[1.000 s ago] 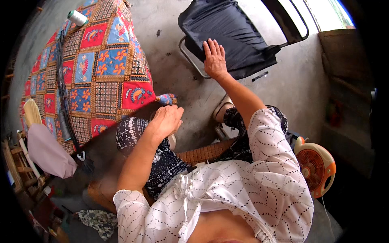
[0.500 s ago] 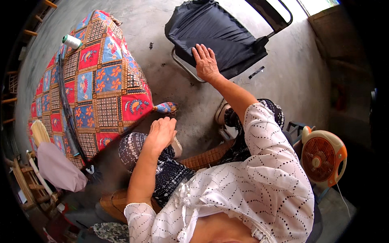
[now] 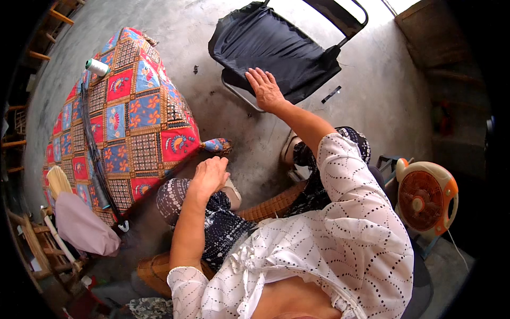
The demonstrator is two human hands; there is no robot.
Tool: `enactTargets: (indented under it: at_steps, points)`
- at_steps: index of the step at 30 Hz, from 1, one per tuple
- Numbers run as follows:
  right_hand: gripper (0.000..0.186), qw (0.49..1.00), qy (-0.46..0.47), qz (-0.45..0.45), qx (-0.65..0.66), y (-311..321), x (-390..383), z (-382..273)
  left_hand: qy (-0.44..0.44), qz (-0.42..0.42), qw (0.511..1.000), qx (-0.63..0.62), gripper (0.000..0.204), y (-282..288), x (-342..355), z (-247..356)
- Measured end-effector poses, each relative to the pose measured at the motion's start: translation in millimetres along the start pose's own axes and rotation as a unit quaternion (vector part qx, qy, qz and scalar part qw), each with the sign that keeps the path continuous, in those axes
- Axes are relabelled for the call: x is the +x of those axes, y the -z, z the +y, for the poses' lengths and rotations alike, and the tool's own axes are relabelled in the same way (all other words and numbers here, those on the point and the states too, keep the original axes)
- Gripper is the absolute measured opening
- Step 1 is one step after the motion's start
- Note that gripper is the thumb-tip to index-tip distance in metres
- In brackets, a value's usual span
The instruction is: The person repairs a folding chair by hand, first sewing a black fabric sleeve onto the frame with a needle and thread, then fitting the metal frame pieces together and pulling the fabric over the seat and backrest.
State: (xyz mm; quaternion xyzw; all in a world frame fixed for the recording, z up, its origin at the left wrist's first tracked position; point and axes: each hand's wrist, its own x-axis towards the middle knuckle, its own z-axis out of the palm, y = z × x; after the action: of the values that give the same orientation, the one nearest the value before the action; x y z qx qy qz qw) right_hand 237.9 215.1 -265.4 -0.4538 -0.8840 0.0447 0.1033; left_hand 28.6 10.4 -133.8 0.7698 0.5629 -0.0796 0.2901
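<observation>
My right hand [image 3: 265, 91] reaches forward with fingers stretched out, its palm lying on the near edge of black fabric [image 3: 276, 50]. That fabric is stretched, a little wrinkled, over a metal tube frame [image 3: 240, 91] like the seat of a folding chair. A dark backrest loop [image 3: 355, 21] rises at its far right. My left hand [image 3: 210, 174] rests by my left knee, back up, fingers loosely bent. Nothing shows in it, though its fingertips are partly hidden. It is nearest to the knotted corner [image 3: 217, 145] of a patterned cloth.
At left, the patterned cloth [image 3: 143, 114] covers a table carrying a thread spool [image 3: 97, 67] and a bundle of dark strips [image 3: 91, 133]. An orange-and-cream fan [image 3: 425, 196] stands at right. A small black strip [image 3: 331, 94] lies on the concrete floor [image 3: 377, 106].
The whole view has shifted slightly. My right hand stays flat on the black fabric, and my left hand remains by the knee with hardly any change.
</observation>
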Motion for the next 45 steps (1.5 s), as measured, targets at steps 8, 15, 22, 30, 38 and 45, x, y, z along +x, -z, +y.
enactTargets:
  at_steps: [8,15,22,30,38,45]
  points:
    - [0.069,1.000,-0.011,-0.021,-0.010,9.0,-7.0,-3.7,-0.035,-0.015,0.999,0.009,0.029,-3.3,9.2,1.6]
    - [0.068,1.000,-0.007,0.013,-0.019,4.2,-7.4,-0.4,-0.072,0.010,0.997,0.009,0.031,-7.3,7.6,3.2]
    - [0.069,1.000,-0.010,0.025,0.010,9.3,-17.0,-1.1,-0.026,0.012,1.000,-0.006,0.028,-2.0,5.4,1.2]
    - [0.063,0.999,-0.012,-0.050,-0.016,16.2,15.9,-3.8,-0.018,0.036,0.999,-0.014,0.026,1.2,-11.7,-0.9]
    - [0.062,0.995,-0.027,0.002,-0.100,-6.8,10.9,-11.1,-0.033,0.059,0.998,0.004,0.026,1.3,-17.8,-4.3]
    - [0.062,0.997,-0.022,0.006,-0.068,-2.6,11.2,-10.6,-0.033,0.068,0.997,-0.008,0.026,7.3,-23.3,-7.5]
